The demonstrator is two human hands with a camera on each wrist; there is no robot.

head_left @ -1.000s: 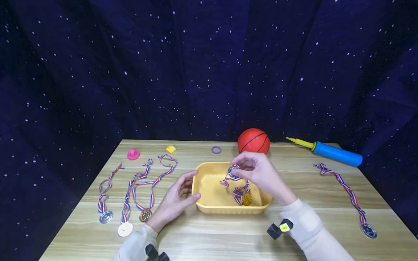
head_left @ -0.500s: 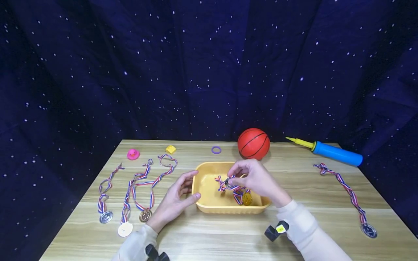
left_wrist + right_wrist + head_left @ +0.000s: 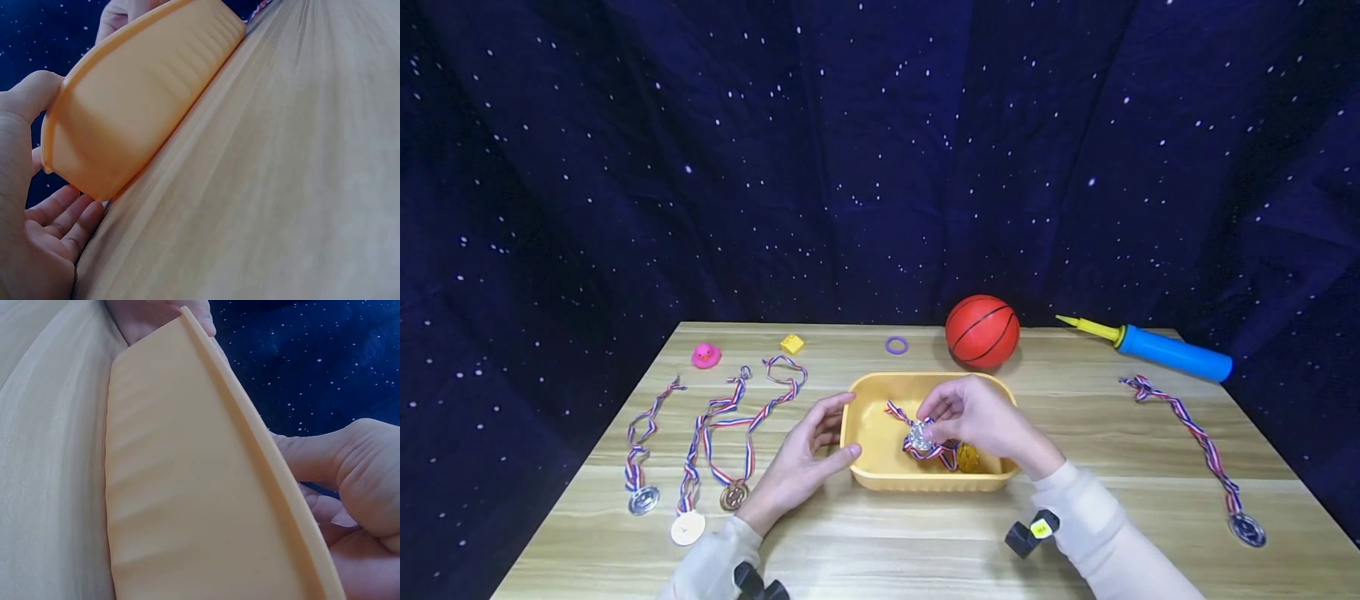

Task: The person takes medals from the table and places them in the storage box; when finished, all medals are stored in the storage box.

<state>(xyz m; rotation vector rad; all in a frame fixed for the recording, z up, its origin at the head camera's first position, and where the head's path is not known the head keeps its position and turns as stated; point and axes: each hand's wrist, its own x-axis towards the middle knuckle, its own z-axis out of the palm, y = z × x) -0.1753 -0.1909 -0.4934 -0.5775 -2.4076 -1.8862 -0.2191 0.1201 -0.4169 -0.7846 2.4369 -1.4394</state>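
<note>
A yellow plastic basin (image 3: 868, 417) stands on the wooden table in front of me. My left hand (image 3: 808, 454) holds its left end, the thumb at the rim and the other fingers spread along the outside, as the left wrist view shows. Inside the basin, my right hand (image 3: 981, 421) pinches a silver medal (image 3: 919, 436) between thumb and fingers. Its red, white and blue ribbon lies bunched around it on the basin floor. Beside it rests a gold medal (image 3: 967, 457) with a similar ribbon. The near wall hides the medals in the right wrist view.
To the left lie a silver medal (image 3: 643, 499), a pale gold medal (image 3: 688, 527) and a bronze medal (image 3: 734, 496); another silver medal (image 3: 1247, 530) lies far right. Behind are a pink duck (image 3: 706, 355), yellow block (image 3: 792, 343), purple ring (image 3: 897, 344), red ball (image 3: 982, 332) and blue pump (image 3: 1176, 352).
My right hand has lowered the silver medal into the basin, moving slightly left, and its ribbon has settled in a heap. The left hand has stayed at the basin's left end.
</note>
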